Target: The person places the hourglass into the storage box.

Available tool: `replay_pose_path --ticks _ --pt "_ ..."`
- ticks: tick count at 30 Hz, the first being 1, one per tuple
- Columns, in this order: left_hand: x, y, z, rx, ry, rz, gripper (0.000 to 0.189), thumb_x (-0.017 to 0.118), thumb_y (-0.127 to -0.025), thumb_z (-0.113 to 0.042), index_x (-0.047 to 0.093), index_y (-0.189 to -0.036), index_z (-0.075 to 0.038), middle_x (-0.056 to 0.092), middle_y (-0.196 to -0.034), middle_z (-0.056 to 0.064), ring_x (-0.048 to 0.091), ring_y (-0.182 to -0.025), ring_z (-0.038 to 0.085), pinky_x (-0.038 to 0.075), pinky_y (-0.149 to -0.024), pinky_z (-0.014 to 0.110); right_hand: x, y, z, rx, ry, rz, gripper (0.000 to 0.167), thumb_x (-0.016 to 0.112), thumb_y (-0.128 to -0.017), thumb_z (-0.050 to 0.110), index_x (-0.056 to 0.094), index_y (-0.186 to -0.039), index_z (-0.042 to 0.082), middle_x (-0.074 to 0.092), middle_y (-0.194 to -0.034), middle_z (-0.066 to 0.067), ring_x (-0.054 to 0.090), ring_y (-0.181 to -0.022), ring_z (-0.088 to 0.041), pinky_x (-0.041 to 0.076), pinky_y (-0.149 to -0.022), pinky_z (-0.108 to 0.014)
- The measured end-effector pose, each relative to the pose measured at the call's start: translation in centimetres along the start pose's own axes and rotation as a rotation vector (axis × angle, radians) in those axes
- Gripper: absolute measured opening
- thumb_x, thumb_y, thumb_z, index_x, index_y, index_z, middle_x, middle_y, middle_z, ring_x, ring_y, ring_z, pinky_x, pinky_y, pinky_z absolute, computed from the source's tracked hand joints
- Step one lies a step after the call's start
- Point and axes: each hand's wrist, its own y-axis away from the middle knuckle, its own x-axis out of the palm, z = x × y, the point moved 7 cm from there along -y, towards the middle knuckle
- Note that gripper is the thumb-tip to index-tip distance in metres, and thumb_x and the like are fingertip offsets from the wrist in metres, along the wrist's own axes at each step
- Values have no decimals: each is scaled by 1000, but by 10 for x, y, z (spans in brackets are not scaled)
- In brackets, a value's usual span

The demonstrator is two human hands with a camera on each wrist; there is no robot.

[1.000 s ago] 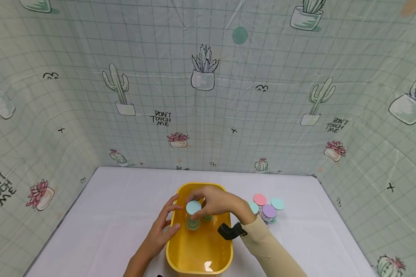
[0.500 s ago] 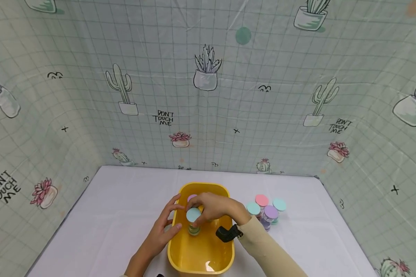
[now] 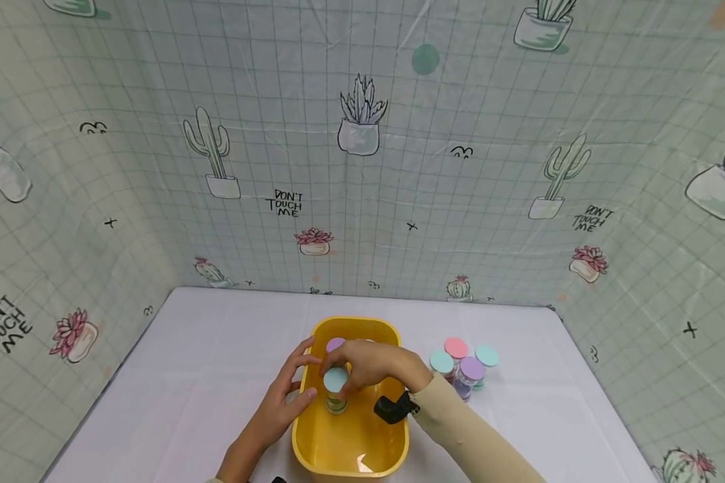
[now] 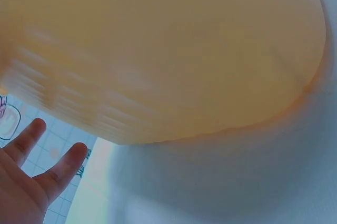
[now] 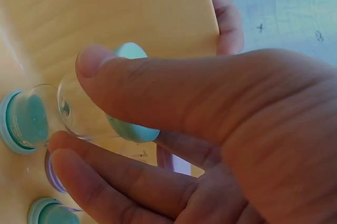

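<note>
A sand timer [image 3: 335,380] with a mint cap stands roughly upright inside the yellow bin [image 3: 350,446]. My right hand [image 3: 374,365] grips it near its top, thumb on one side and fingers on the other. Its clear glass, narrow neck and mint sand show in the right wrist view, where my thumb covers part of the cap. Just behind it in the bin is a purple-capped timer [image 3: 335,344]; more timers there are partly hidden by my right hand. My left hand [image 3: 278,402] rests at the bin's left rim, its fingers spread and holding nothing.
Right of the bin, several sand timers stand grouped on the white table [image 3: 187,389], among them a pink-capped one [image 3: 456,348] and a purple-capped one [image 3: 472,369]. A cloth printed with cacti [image 3: 362,221] encloses the back and sides.
My right hand has shifted the mint-capped timer slightly toward the bin's near end and lower. A purple cap behind it has come into sight. My left hand stays at the rim.
</note>
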Motion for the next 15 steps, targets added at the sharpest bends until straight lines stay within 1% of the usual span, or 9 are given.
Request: replay_pose_path --ticks 4,6,10,13,15 --pt "-1 0 -1 0 -13 -4 39 55 -100 -12 51 -137 -23 28 -170 5 29 -144 -8 50 -96 43 0 0 1 3 15 1 32 84 -86 17 74 -116 21 72 -116 10 63 -103 -6 53 -96 -25" --pt "-1 0 -2 0 -16 -6 39 55 -100 -12 51 -137 -23 28 -170 5 29 -144 -9 50 -97 41 -1 0 2 2 25 -3 33 84 -86 16 74 -117 20 72 -117 8 63 -103 -8 53 -96 -25" --pt "-2 0 -2 -3 -16 -10 39 56 -100 -12 50 -137 -23 28 -170 6 29 -144 -8 49 -97 44 -2 0 3 -2 40 -11 34 84 -85 13 74 -118 18 71 -117 5 64 -104 -10 52 -95 -23" --pt "-1 0 -2 -10 -14 -8 39 55 -100 -13 50 -137 -23 27 -170 6 30 -145 -6 48 -96 49 -2 0 5 -15 47 -13 34 84 -85 11 74 -118 17 72 -118 3 66 -107 -14 53 -97 -25" --pt "-1 0 -1 -15 -15 -8 39 56 -100 -13 50 -137 -23 27 -170 5 30 -145 -4 48 -97 50 -3 1 5 -29 40 -13 34 83 -86 10 74 -118 16 73 -120 0 67 -110 -18 53 -100 -30"
